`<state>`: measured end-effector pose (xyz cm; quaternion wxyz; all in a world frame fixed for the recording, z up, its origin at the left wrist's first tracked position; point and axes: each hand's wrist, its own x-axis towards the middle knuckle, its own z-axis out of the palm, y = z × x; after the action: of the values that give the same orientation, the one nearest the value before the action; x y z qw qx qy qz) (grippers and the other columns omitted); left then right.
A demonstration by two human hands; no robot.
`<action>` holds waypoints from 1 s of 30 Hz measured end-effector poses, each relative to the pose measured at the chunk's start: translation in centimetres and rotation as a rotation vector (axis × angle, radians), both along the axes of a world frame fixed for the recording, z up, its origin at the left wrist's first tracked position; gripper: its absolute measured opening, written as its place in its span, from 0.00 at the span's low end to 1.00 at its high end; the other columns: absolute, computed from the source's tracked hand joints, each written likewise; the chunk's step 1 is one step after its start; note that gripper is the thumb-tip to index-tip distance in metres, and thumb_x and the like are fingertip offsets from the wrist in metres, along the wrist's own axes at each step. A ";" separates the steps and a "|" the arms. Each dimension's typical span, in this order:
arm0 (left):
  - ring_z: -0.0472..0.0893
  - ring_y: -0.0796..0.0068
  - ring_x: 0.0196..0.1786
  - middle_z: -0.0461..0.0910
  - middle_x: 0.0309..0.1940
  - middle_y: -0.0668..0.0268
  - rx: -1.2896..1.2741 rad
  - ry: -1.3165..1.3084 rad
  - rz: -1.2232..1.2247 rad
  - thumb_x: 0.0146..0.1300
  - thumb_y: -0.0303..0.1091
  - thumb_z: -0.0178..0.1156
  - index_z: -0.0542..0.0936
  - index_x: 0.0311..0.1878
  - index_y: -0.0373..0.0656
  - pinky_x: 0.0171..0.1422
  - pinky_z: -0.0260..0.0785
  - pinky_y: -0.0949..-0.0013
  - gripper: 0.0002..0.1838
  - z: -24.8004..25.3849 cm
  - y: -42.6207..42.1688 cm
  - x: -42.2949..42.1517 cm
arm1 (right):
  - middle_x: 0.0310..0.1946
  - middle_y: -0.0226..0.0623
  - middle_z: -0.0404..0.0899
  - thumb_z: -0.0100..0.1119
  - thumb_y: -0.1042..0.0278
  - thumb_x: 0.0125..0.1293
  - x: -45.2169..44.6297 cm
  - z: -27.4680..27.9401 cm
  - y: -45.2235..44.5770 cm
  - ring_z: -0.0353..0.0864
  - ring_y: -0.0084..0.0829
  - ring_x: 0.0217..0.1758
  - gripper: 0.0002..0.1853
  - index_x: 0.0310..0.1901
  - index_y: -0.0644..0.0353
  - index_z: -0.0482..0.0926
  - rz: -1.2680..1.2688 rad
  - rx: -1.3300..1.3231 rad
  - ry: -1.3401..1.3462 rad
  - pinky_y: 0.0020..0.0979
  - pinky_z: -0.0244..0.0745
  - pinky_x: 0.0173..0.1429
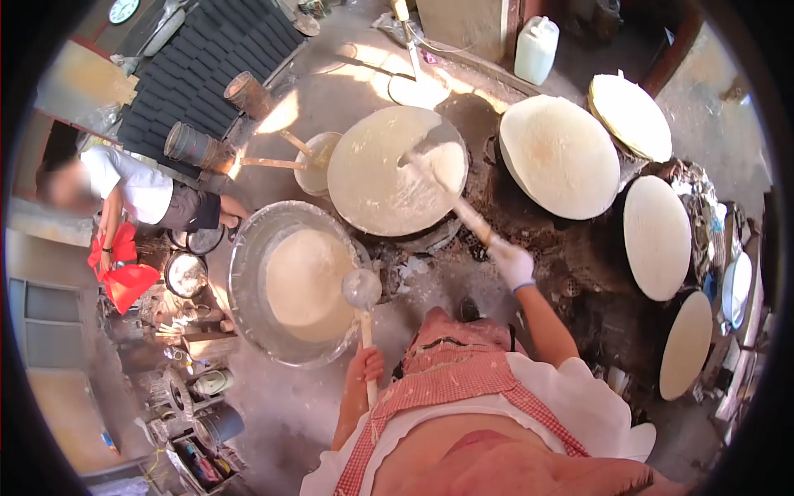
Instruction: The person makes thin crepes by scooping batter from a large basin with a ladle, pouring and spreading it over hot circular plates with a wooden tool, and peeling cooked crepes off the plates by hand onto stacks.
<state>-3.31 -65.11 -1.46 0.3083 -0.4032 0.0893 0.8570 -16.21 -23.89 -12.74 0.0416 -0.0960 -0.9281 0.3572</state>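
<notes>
My left hand [366,364] is closed around the wooden handle of a ladle [361,288]. The ladle's round bowl is at the right rim of a large metal basin [248,310], which holds pale batter or flour-like stuff [308,277]. My right hand [511,263], in a white glove, grips a wooden-handled spreader [463,211]. Its flat blade reaches over a round griddle [372,169] with a pale, wet-looking layer on it. A thicker whitish heap [447,165] lies beside the blade at the griddle's right side.
More round pans with pale sheets [560,157] curve along my right. A smaller pot [314,169] with wooden handles stands beyond the basin. At left a person in a white shirt [136,186] bends over red cloth or plastic [132,281]. A white jug [537,51] stands at the back.
</notes>
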 end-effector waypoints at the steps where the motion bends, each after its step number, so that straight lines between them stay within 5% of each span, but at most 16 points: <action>1: 0.58 0.84 0.12 0.58 0.16 0.73 -0.038 -0.009 0.005 0.67 0.27 0.47 0.66 0.35 0.49 0.09 0.50 0.81 0.05 0.3 0.5 0.3 | 0.34 0.46 0.81 0.55 0.43 0.60 -2.7 0.7 0.5 0.82 0.43 0.35 0.20 0.50 0.40 0.80 -0.021 -0.088 0.102 0.39 0.76 0.40; 6: 0.57 0.85 0.10 0.58 0.15 0.73 -0.103 -0.023 -0.021 0.66 0.26 0.47 0.67 0.44 0.60 0.08 0.47 0.82 0.11 1.4 2.6 -0.1 | 0.39 0.50 0.81 0.61 0.54 0.57 -22.7 4.8 0.1 0.81 0.45 0.43 0.20 0.49 0.53 0.79 0.052 -0.233 0.015 0.38 0.73 0.49; 11: 0.57 0.85 0.11 0.58 0.16 0.73 -0.271 0.125 -0.143 0.67 0.26 0.48 0.65 0.40 0.52 0.08 0.48 0.81 0.06 3.5 1.7 0.8 | 0.32 0.38 0.84 0.65 0.66 0.54 -16.7 4.3 -1.2 0.82 0.28 0.39 0.20 0.50 0.56 0.80 -0.148 -0.911 -0.192 0.31 0.75 0.43; 13: 0.57 0.85 0.12 0.58 0.16 0.73 -0.132 -0.074 -0.072 0.67 0.27 0.48 0.64 0.35 0.48 0.09 0.49 0.82 0.05 0.1 -0.7 0.1 | 0.37 0.42 0.85 0.67 0.67 0.52 -12.4 4.7 -6.1 0.83 0.31 0.41 0.17 0.45 0.63 0.83 -0.148 -0.871 -0.139 0.25 0.73 0.50; 16: 0.58 0.86 0.13 0.59 0.16 0.73 -0.072 -0.113 -0.003 0.67 0.27 0.47 0.64 0.29 0.46 0.11 0.51 0.81 0.09 0.7 -1.3 -0.3 | 0.41 0.42 0.84 0.67 0.62 0.54 -11.1 6.1 -5.7 0.83 0.33 0.43 0.19 0.44 0.66 0.82 0.127 -0.300 -0.141 0.27 0.73 0.52; 17: 0.58 0.86 0.13 0.59 0.16 0.73 -0.094 -0.077 0.008 0.67 0.28 0.47 0.64 0.27 0.45 0.11 0.52 0.81 0.11 1.6 -1.9 -0.4 | 0.43 0.40 0.84 0.66 0.64 0.54 -10.7 5.5 -4.2 0.83 0.32 0.44 0.17 0.43 0.65 0.83 0.043 -0.500 -0.046 0.27 0.73 0.53; 18: 0.58 0.85 0.13 0.60 0.16 0.73 -0.122 -0.042 -0.008 0.67 0.28 0.47 0.63 0.26 0.45 0.11 0.52 0.80 0.12 1.7 -2.6 -0.1 | 0.31 0.34 0.85 0.65 0.64 0.55 -11.2 2.8 -2.5 0.82 0.30 0.30 0.16 0.45 0.60 0.83 -0.047 -0.714 0.189 0.30 0.77 0.36; 20: 0.59 0.85 0.13 0.60 0.17 0.72 -0.177 0.044 -0.047 0.68 0.28 0.46 0.63 0.23 0.46 0.12 0.53 0.79 0.14 2.0 -4.0 -0.1 | 0.20 0.26 0.76 0.63 0.67 0.57 -9.4 5.9 -1.4 0.72 0.22 0.18 0.15 0.46 0.55 0.82 -0.385 -1.031 -0.199 0.29 0.66 0.19; 21: 0.59 0.85 0.13 0.61 0.17 0.72 -0.059 0.030 -0.022 0.68 0.29 0.46 0.63 0.23 0.45 0.12 0.54 0.78 0.14 1.6 -4.8 -0.2 | 0.17 0.22 0.66 0.62 0.67 0.57 -8.5 6.9 -3.3 0.61 0.17 0.13 0.13 0.45 0.53 0.80 -0.387 -1.101 -0.243 0.24 0.53 0.13; 22: 0.59 0.84 0.12 0.61 0.17 0.72 0.062 0.016 0.005 0.68 0.30 0.46 0.63 0.23 0.45 0.12 0.55 0.77 0.14 0.8 -5.5 -0.3 | 0.18 0.24 0.70 0.63 0.65 0.56 -8.0 4.8 -4.6 0.64 0.19 0.14 0.11 0.42 0.54 0.80 -0.375 -1.315 -0.279 0.25 0.55 0.14; 24: 0.60 0.83 0.12 0.60 0.16 0.71 0.239 -0.034 0.067 0.68 0.31 0.45 0.62 0.22 0.44 0.13 0.55 0.76 0.15 0.2 -5.5 -1.1 | 0.25 0.27 0.77 0.65 0.67 0.55 -5.6 5.4 -7.6 0.71 0.21 0.19 0.15 0.45 0.59 0.81 -0.264 -1.255 -0.311 0.27 0.62 0.18; 26: 0.60 0.82 0.12 0.59 0.14 0.71 0.333 -0.117 0.132 0.68 0.34 0.44 0.62 0.21 0.44 0.14 0.55 0.76 0.17 0.6 -5.1 -1.7 | 0.37 0.35 0.83 0.65 0.68 0.56 -4.4 5.0 -8.7 0.81 0.27 0.34 0.20 0.51 0.63 0.79 -0.235 -1.174 -0.374 0.28 0.75 0.35; 29: 0.61 0.81 0.12 0.59 0.15 0.71 0.417 -0.106 0.085 0.68 0.35 0.44 0.62 0.21 0.44 0.14 0.55 0.75 0.17 0.9 -5.4 -2.2 | 0.49 0.40 0.81 0.65 0.67 0.58 -5.4 0.5 -5.3 0.79 0.30 0.52 0.23 0.56 0.63 0.76 -0.033 -0.751 0.041 0.27 0.71 0.56; 30: 0.60 0.81 0.12 0.59 0.14 0.71 0.405 -0.093 0.099 0.68 0.36 0.44 0.62 0.21 0.45 0.14 0.55 0.76 0.17 0.9 -5.4 -2.2 | 0.54 0.42 0.77 0.65 0.66 0.58 -6.5 2.6 -3.6 0.74 0.27 0.60 0.24 0.56 0.63 0.75 -0.044 -0.668 -0.017 0.25 0.64 0.64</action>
<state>-5.55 -70.54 -0.55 0.3445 -0.3760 -0.1191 0.8519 -22.71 -27.45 -10.12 0.0080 -0.1272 -0.7579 0.6398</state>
